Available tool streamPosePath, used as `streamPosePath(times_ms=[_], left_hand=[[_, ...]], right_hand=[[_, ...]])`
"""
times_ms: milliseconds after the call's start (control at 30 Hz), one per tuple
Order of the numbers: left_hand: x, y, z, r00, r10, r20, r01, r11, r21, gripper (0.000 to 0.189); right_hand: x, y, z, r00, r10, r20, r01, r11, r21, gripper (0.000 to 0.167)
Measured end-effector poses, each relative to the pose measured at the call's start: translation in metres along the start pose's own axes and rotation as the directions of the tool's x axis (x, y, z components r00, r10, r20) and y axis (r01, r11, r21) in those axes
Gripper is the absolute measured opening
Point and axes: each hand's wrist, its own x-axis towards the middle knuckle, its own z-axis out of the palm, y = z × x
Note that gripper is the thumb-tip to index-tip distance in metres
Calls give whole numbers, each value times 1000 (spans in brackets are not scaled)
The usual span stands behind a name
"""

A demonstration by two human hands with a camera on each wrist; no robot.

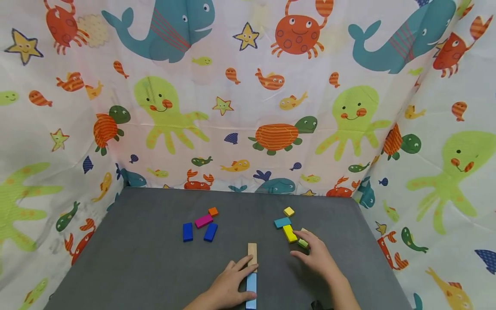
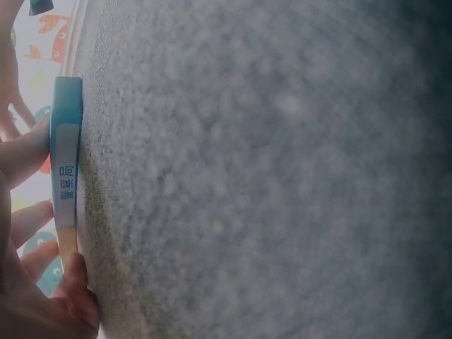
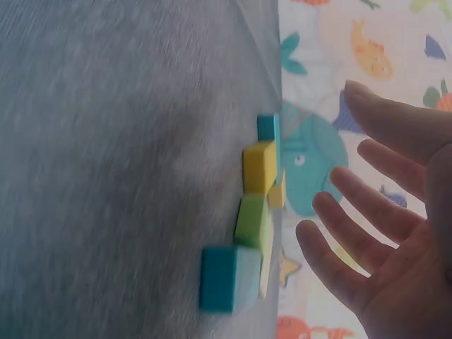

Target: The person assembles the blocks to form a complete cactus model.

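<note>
In the head view, a natural wood block [image 1: 252, 249] and a light blue block [image 1: 251, 282] lie end to end in a line pointing away from me. My left hand [image 1: 229, 285] rests across them, fingertips on the wood block and thumb on the light blue one. The left wrist view shows printed marks on the light blue block [image 2: 66, 166]. My right hand [image 1: 315, 254], fingers spread and holding nothing, hovers by a yellow block [image 1: 289, 234] and a green block [image 1: 303, 243]. A teal block [image 3: 227, 279] appears nearest in the right wrist view, hidden in the head view.
Beyond my right hand lie another teal block [image 1: 282, 222] and a small yellow block [image 1: 288, 211]. On the left are two dark blue blocks [image 1: 187, 232], a magenta block [image 1: 203, 221] and an orange block [image 1: 213, 211]. A sea-animal curtain [image 1: 240, 129] surrounds the grey table [image 1: 147, 258].
</note>
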Motion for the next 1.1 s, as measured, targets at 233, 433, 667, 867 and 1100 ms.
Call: streamPosePath(times_ms=[233,433,667,867,1100], left_hand=[[0,2,6,1000,-2,-6,2,1000,23,73],[1,-6,13,1000,17,-21,-17,1000,15,74],[1,-10,15,999,39,-32,-39,999,2,76],[0,-4,12,999,5,-32,-5,1000,12,75],[-2,0,12,999,-23,-39,23,1000,18,73]], right_hand=[[-13,26,-8,997,72,-6,-72,997,-7,65],[-23,47,-11,993,114,-4,-115,992,-58,70],[-27,57,-14,991,130,-5,-130,990,-51,69],[-21,55,-12,993,115,-31,-116,992,-45,64],[-9,47,-1,991,111,-70,-116,990,-74,55]])
